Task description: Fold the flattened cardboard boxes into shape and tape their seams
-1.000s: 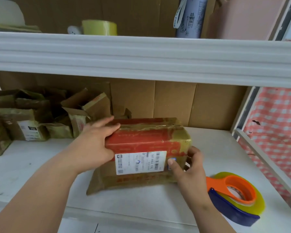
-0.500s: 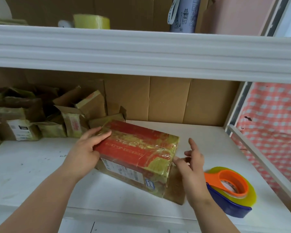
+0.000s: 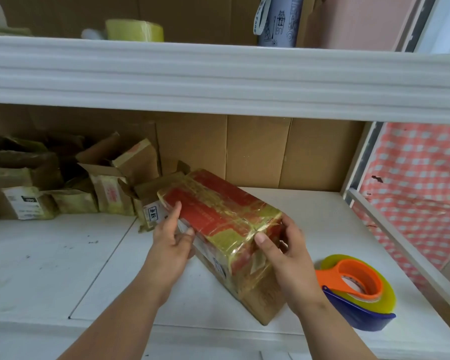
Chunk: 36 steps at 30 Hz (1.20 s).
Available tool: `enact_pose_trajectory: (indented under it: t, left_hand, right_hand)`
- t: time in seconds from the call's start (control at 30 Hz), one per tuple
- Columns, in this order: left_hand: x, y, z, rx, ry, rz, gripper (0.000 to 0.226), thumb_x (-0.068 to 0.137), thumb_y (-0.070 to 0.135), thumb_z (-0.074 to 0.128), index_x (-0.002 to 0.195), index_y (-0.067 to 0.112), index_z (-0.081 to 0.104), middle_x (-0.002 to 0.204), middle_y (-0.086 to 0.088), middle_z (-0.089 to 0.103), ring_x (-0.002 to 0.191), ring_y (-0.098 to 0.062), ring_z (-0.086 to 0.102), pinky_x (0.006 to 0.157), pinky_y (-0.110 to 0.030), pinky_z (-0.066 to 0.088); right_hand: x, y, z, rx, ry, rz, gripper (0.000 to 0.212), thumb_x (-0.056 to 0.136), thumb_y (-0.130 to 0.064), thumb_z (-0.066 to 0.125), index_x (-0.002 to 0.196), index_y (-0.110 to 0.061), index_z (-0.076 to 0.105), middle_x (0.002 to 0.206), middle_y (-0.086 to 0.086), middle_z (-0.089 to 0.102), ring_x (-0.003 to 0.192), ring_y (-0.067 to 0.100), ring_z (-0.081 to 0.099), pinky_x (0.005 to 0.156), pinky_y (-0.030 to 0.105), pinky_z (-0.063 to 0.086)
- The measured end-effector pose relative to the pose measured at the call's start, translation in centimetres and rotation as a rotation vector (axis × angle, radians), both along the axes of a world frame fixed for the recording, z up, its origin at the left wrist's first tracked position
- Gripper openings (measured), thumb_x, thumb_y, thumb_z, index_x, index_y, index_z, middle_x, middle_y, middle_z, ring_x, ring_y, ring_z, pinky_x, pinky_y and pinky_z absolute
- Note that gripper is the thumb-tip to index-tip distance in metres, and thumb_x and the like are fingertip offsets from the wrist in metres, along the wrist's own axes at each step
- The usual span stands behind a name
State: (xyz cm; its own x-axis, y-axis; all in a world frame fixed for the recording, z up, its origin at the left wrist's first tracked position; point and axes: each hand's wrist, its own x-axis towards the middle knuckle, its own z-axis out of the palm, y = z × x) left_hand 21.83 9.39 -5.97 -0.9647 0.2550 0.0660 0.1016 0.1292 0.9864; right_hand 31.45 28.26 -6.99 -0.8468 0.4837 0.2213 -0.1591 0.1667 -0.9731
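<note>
Red-printed cardboard box (image 3: pixel 218 224), wrapped in yellowish tape, held tilted over white table (image 3: pixel 63 255), near corner low. Left hand (image 3: pixel 172 245) grips far-left edge, fingers (image 3: pixel 176 211) along red face, thumb underneath. Right hand (image 3: pixel 283 253) clasps near-right corner, thumb on taped seam. Orange-handled tape dispenser with blue guard (image 3: pixel 359 289) lies just beside, right. Taped boxes (image 3: pixel 70 188) heaped rear left. Judgement: press seam flat, check ends sealed, steady box before reaching for dispenser.

Soft even daylight, wide-angle bend at edges, slight blur
</note>
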Motion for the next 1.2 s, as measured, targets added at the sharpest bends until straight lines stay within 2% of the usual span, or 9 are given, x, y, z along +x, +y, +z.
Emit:
enact_pose_trajectory:
  t: [0.17,0.27,0.37,0.47,0.57,0.73,0.87,1.0,1.2]
  left_hand:
    - [1.0,0.9,0.9,0.157,-0.043,-0.066,0.045,0.104,0.041,0.040,0.148,0.045,0.029,0.146,0.011,0.043,0.129,-0.008,0.049,0.107,-0.041,0.047]
    - [1.4,1.0,1.9,0.104,0.005,-0.122,0.076,0.085,0.077,0.043,0.151,0.045,0.021,0.146,0.015,0.040,0.135,-0.007,0.042,0.112,-0.040,0.040]
    - [1.8,1.4,3.7,0.035,0.074,-0.178,0.094,0.071,0.074,0.053,0.152,0.040,0.018,0.138,0.021,0.040,0.131,-0.003,0.041,0.101,-0.019,0.039]
    - [1.5,1.5,5.0,0.000,0.126,-0.203,0.106,0.064,0.074,0.068,0.153,0.045,0.018,0.152,0.017,0.035,0.139,-0.006,0.036,0.112,-0.032,0.036]
    - [1.6,1.4,6.6,-0.072,0.194,-0.143,0.094,0.067,0.071,0.061,0.151,0.048,0.026,0.160,0.015,0.024,0.144,-0.009,0.028,0.119,-0.041,0.028]
    - [0.8,1.0,6.1,-0.127,0.157,-0.198,0.069,0.067,0.085,0.056,0.131,0.061,0.045,0.149,0.012,0.044,0.135,-0.013,0.044,0.114,-0.044,0.036]
    - [1.3,0.9,3.2,-0.263,0.178,-0.231,0.050,0.089,0.053,0.061,0.137,0.047,0.048,0.156,0.017,0.029,0.139,-0.007,0.031,0.111,-0.031,0.028]
    - [1.9,0.4,1.8,-0.207,0.145,-0.240,0.038,0.095,0.041,0.058,0.130,0.054,0.051,0.159,0.020,0.020,0.145,-0.003,0.021,0.120,-0.034,0.022]
    - [2.2,0.2,1.8,-0.303,0.335,-0.275,0.028,0.103,0.031,0.045,0.123,0.045,0.060,0.159,0.024,0.006,0.145,0.006,0.008,0.106,-0.007,0.020]
  right_hand:
    - [0.1,-0.1,0.0,0.142,0.030,-0.074,0.052,0.075,-0.057,0.076,0.118,-0.054,0.047,0.124,-0.017,0.047,0.116,0.002,0.051,0.104,0.041,0.047]
    - [0.3,-0.1,0.3,0.175,0.055,-0.113,0.051,0.073,-0.057,0.075,0.114,-0.059,0.046,0.123,-0.016,0.049,0.115,0.004,0.051,0.102,0.040,0.048]
    - [-0.1,0.0,1.4,0.210,0.091,-0.146,0.056,0.069,-0.066,0.071,0.118,-0.055,0.046,0.124,-0.008,0.054,0.116,0.009,0.054,0.098,0.041,0.051]
    - [-0.3,0.1,2.3,0.208,0.124,-0.156,0.053,0.072,-0.065,0.068,0.118,-0.054,0.046,0.124,-0.006,0.055,0.116,0.012,0.055,0.096,0.043,0.052]
    - [0.5,-0.2,2.6,0.190,0.147,-0.146,0.036,0.086,-0.050,0.067,0.116,-0.048,0.048,0.121,-0.006,0.058,0.107,0.004,0.059,0.087,0.032,0.056]
    - [1.6,-0.4,0.7,0.206,0.091,-0.122,0.035,0.091,-0.031,0.067,0.112,-0.048,0.044,0.113,-0.014,0.059,0.097,-0.007,0.061,0.072,0.019,0.056]
    - [2.2,0.0,-1.8,0.407,-0.074,-0.107,0.061,0.093,-0.039,0.064,0.130,-0.067,0.024,0.123,-0.021,0.048,0.103,-0.010,0.054,0.082,0.022,0.053]
    - [2.5,0.2,-2.4,0.485,-0.111,-0.087,0.054,0.094,-0.036,0.063,0.135,-0.057,0.034,0.117,-0.019,0.048,0.100,-0.011,0.052,0.079,0.022,0.054]
    - [1.9,-0.4,-2.2,0.680,-0.073,-0.137,0.053,0.088,-0.072,0.034,0.139,-0.055,0.029,0.109,-0.028,0.039,0.094,0.002,0.057,0.075,0.032,0.057]
